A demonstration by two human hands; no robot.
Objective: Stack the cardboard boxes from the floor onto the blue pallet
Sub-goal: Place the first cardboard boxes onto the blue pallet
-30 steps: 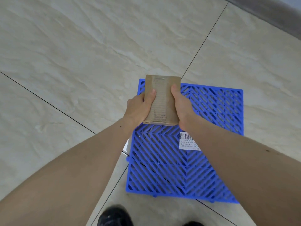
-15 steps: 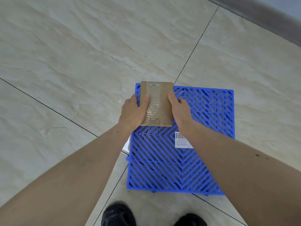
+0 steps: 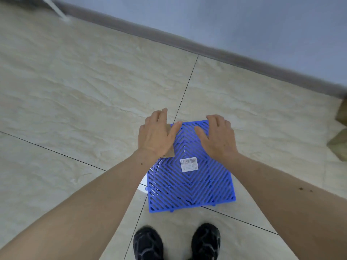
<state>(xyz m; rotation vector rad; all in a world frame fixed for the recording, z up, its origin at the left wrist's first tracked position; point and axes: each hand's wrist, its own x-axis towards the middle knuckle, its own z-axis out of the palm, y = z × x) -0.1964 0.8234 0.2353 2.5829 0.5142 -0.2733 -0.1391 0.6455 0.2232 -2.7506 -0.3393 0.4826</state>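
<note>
Floor (image 3: 75, 87): pale marbled tiles w/ dark grout lines, fills most of the frame. Wall (image 3: 244, 19) grey-blue across the top, dark skirting strip under it.

Blue pallet (image 3: 193, 186): slatted plastic grid, lies flat on the floor at centre, slightly right. White barcode label (image 3: 189, 164) stuck near its middle. Otherwise bare except the far left corner.

Two black shoes (image 3: 176, 243) at bottom centre, just short of the pallet's near edge.

Right edge of frame, mid-height: brownish cardboard shapes (image 3: 340, 143), cut off by the border; prob. more boxes waiting on the floor, can't be sure.

Left hand (image 3: 156, 136): fingers spread, palm down, hovering over the pallet's far left corner. Not gripping anything as far as seen. Right hand (image 3: 218, 136): also flat and spread, over the far right part of the pallet, holds nothing.

Cardboard box (image 3: 170, 150): small, mostly hidden under the left hand; only a brown sliver shows at the thumb side and below the palm. Looks to be resting on the pallet's far left corner, but contact w/ the slats can't be confirmed.

Handling, my guess: box is small, so likely light; corrugated board is stiff enough but dents if squeezed. Matte surface, not slippery. Best hold = both palms on opposite short sides, thumbs on top. Slats could catch an edge, so set it down flat.
</note>
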